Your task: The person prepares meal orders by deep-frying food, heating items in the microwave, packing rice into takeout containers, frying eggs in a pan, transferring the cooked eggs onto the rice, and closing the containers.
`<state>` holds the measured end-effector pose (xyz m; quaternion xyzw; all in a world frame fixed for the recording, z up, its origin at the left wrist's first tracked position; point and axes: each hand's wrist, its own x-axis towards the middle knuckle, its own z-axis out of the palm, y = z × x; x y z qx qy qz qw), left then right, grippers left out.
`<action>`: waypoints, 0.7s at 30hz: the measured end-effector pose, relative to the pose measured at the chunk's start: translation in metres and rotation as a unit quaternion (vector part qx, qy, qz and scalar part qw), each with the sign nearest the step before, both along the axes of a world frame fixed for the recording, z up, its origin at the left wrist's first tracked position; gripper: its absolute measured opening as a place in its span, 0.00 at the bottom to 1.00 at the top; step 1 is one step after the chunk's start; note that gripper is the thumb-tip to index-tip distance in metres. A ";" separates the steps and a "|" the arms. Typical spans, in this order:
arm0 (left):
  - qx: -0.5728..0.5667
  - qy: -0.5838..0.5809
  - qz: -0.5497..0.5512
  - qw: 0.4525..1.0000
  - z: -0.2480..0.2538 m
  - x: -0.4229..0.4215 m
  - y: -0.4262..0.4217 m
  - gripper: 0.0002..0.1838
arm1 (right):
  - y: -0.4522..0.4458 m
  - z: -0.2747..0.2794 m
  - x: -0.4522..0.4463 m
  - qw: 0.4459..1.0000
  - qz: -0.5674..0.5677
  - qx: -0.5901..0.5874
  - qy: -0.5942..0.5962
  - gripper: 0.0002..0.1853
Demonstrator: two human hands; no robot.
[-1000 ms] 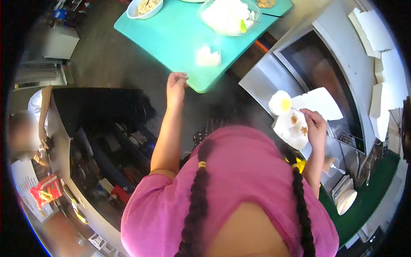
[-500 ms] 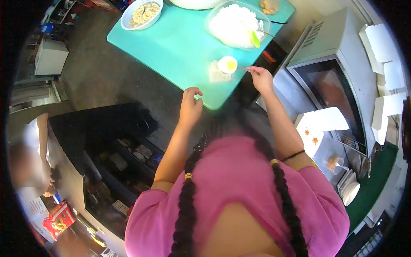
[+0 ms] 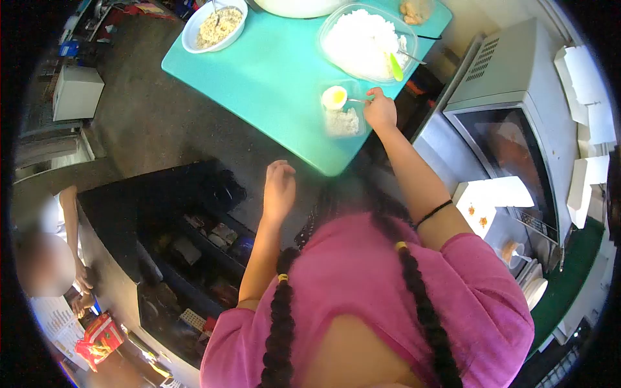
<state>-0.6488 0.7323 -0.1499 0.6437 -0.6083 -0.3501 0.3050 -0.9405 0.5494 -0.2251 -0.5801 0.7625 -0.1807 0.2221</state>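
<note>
My right hand [image 3: 380, 111] is closed on the handle of a metal spoon [image 3: 358, 100], whose far end meets a halved boiled egg [image 3: 335, 97], yolk side up. The egg is at the far part of a small clear container [image 3: 352, 132]; whether it rests on the spoon or in the container I cannot tell. White rice [image 3: 341, 121] fills the near part. My left hand [image 3: 280, 187] hangs off the table's near-left edge, its fingers loosely bent with nothing visible in them.
On the green table [image 3: 272, 84] stand a large tub of rice [image 3: 359, 39] with a green-ended utensil and a white bowl [image 3: 191, 40] of crumbly food. To the right are a microwave [image 3: 517, 129] and an open white food box [image 3: 495, 194]. Another person [image 3: 68, 213] is at left.
My right hand has moved slightly left and up, carrying the spoon and egg from over the rice to the container's far part. My left hand has drawn back from the table edge.
</note>
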 end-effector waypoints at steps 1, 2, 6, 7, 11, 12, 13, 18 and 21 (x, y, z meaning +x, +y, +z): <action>0.030 0.020 0.002 0.999 0.003 -0.002 -0.003 0.10 | -0.002 0.005 0.004 1.000 -0.002 -0.001 0.001 0.16; 0.030 0.021 0.001 0.999 0.003 -0.002 -0.004 0.10 | -0.002 0.010 0.006 1.000 -0.005 0.017 0.009 0.17; -0.017 -0.017 -0.037 0.999 0.004 -0.006 -0.009 0.11 | -0.006 0.015 0.010 0.999 -0.010 0.051 0.013 0.18; -0.017 -0.016 -0.042 0.999 0.005 -0.007 -0.011 0.12 | -0.005 0.020 0.011 0.999 -0.012 0.051 0.014 0.18; -0.029 -0.026 -0.058 0.998 -0.002 -0.008 -0.015 0.12 | -0.010 0.019 0.012 0.997 0.017 0.062 0.037 0.17; -0.036 -0.026 -0.066 0.997 -0.003 -0.008 -0.015 0.11 | -0.011 0.013 0.011 0.996 0.039 0.060 0.044 0.17; -0.043 -0.027 -0.074 0.996 -0.002 -0.008 -0.015 0.11 | -0.011 0.012 0.012 0.996 0.038 0.061 0.043 0.17; -0.040 -0.045 -0.096 0.994 -0.005 -0.007 -0.013 0.11 | -0.010 0.008 0.011 0.996 0.079 -0.003 0.036 0.19; -0.063 -0.072 -0.118 0.988 -0.011 -0.005 -0.015 0.11 | -0.008 0.016 0.014 0.992 0.104 -0.025 0.064 0.19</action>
